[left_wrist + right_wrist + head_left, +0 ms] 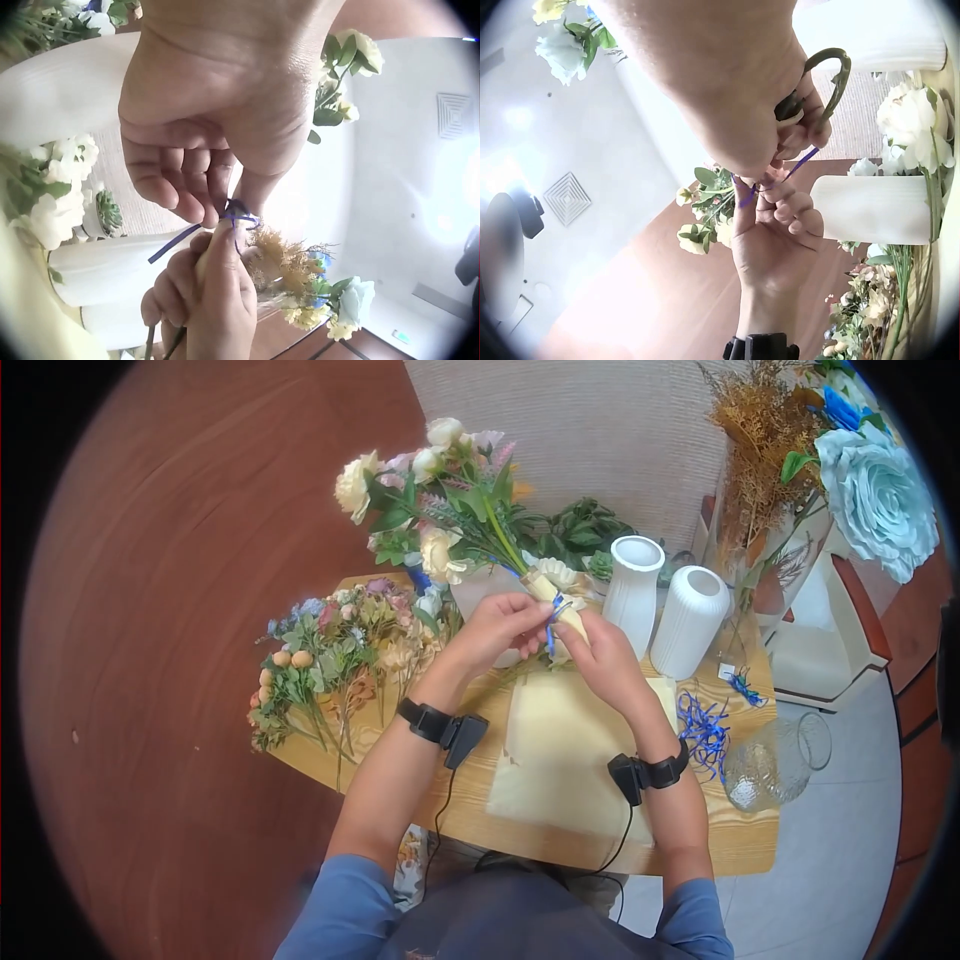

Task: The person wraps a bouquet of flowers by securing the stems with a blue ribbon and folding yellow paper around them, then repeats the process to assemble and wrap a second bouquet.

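A bouquet (440,552) of cream and pink artificial flowers slants up to the left, its stems wrapped in cream paper (541,586). My right hand (609,662) grips the wrapped stems near their lower end. From the other side, my left hand (503,628) pinches a thin blue ribbon (174,244) tied around the wrap. Both thumbs meet at the ribbon knot (240,218) in the left wrist view. Bare stem ends, one bent into a loop (843,75), stick out past my right hand in the right wrist view.
Cream sheets (570,760) lie on the wooden table (470,800). Loose flowers (340,630) cover its left side. White vases (633,595) stand at the back right, near a glass vase of dried stems (755,490). Blue ribbons (704,732) and a glass jug (765,770) sit at the right edge.
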A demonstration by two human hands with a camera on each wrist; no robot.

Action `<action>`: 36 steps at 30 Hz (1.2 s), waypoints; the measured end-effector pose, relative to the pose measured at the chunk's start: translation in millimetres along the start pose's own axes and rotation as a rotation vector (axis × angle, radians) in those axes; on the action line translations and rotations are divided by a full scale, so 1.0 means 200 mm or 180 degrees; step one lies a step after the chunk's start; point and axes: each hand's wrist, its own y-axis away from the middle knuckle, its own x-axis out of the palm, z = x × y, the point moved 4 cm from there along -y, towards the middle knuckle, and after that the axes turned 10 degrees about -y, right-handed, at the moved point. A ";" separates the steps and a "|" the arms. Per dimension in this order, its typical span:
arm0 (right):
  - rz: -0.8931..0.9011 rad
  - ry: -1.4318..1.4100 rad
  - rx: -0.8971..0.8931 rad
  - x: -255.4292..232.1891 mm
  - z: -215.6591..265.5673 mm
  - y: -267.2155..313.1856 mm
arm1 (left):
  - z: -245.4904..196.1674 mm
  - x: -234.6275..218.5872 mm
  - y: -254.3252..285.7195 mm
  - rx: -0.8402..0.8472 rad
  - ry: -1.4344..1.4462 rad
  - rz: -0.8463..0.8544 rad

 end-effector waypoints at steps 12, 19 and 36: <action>-0.0124 0.0323 0.0092 -0.02 0.01 -0.01 | -0.08 -0.01 0.05 0.0568 -0.0190 -0.0621; -0.0104 0.0399 0.0043 0.02 -0.05 0.00 | -0.31 0.08 0.15 0.2422 -0.2933 -0.2082; -0.0163 0.0155 0.0094 0.02 -0.07 0.00 | -0.19 -0.03 0.13 0.1166 -0.2434 -0.1992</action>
